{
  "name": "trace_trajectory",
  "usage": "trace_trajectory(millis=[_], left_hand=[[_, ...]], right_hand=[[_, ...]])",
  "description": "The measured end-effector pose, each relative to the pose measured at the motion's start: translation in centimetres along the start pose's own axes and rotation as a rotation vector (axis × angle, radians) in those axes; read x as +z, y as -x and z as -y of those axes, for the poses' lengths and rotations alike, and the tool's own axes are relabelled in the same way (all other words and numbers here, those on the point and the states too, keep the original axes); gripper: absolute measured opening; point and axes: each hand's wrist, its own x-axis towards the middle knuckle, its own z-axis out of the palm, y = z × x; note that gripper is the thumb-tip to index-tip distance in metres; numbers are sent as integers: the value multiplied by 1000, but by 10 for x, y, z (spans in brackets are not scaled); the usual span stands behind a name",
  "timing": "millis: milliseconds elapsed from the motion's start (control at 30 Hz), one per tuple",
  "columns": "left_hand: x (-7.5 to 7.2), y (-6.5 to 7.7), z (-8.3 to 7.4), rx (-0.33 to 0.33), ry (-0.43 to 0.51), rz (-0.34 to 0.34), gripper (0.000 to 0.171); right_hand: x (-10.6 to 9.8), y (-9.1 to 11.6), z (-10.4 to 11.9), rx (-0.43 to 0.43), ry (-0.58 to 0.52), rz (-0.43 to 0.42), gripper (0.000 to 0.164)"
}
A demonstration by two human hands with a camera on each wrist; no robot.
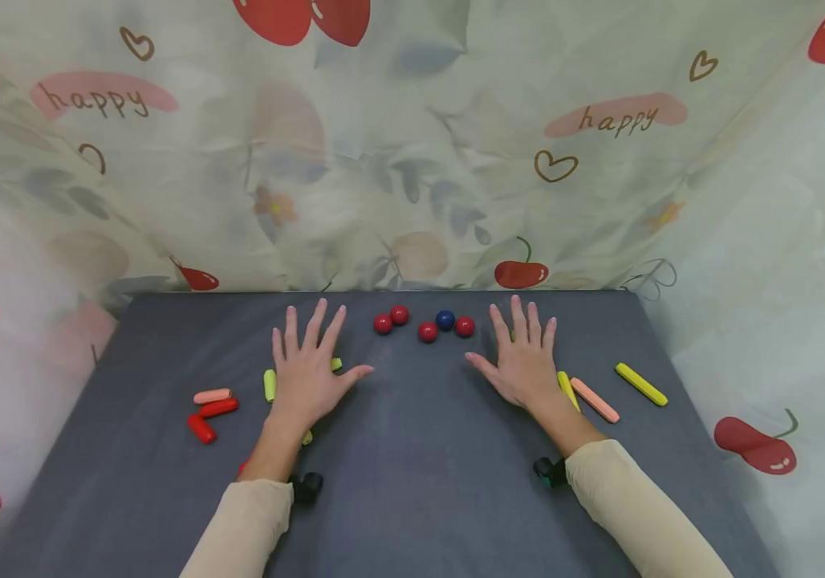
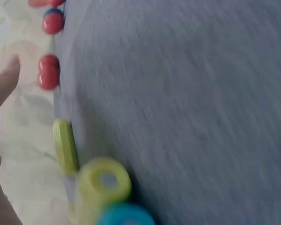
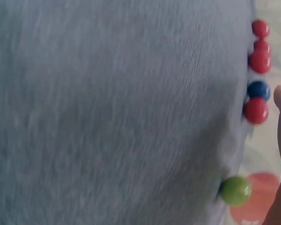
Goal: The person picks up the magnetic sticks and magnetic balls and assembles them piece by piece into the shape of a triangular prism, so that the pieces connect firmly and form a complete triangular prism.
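With fingers spread and its back to the head camera, my left hand [image 1: 304,381] holds nothing. Yellow-green pieces [image 1: 270,386] show around it, partly hidden beneath. One ridged yellow-green piece [image 2: 65,146] lies below the thumb in the left wrist view, beside a blurred yellow-green piece with a hole [image 2: 104,180] and a blue rounded piece [image 2: 125,215]. My right hand [image 1: 524,365] is also spread and holds nothing. Near its thumb are several red balls [image 1: 428,331] and a blue ball [image 1: 445,320]. A green ball [image 3: 235,191] appears in the right wrist view, mostly covered by that hand from above.
Left of the left hand lie two red pieces [image 1: 201,429] and a pink piece [image 1: 213,396]. On the right are a pink stick [image 1: 595,400] and two yellow sticks [image 1: 641,384]. A patterned cloth [image 1: 412,144] hangs behind the grey table [image 1: 412,482].
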Motion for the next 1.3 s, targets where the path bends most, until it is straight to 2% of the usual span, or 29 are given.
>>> trace_trajectory(millis=[167, 333, 567, 800, 1000, 1067, 1300], left_hand=[[-6, 8, 20, -33, 62, 80, 106], [-11, 14, 34, -85, 138, 140, 89], [-13, 14, 36, -126, 197, 172, 50], [-8, 13, 35, -128, 191, 142, 22], [-5, 14, 29, -108, 184, 103, 18], [-6, 14, 23, -106, 210, 94, 19], [-4, 18, -12, -78, 357, 104, 22]], right_hand=[[0, -4, -20, 31, -39, -12, 96], [2, -5, -27, 65, -39, -25, 86], [-1, -6, -29, 91, -44, -49, 49], [-7, -7, -25, 110, -101, -39, 44], [-3, 5, -16, 99, -206, -30, 43], [-1, 11, -10, 87, -264, -25, 43], [5, 25, 10, 31, -427, 5, 45]])
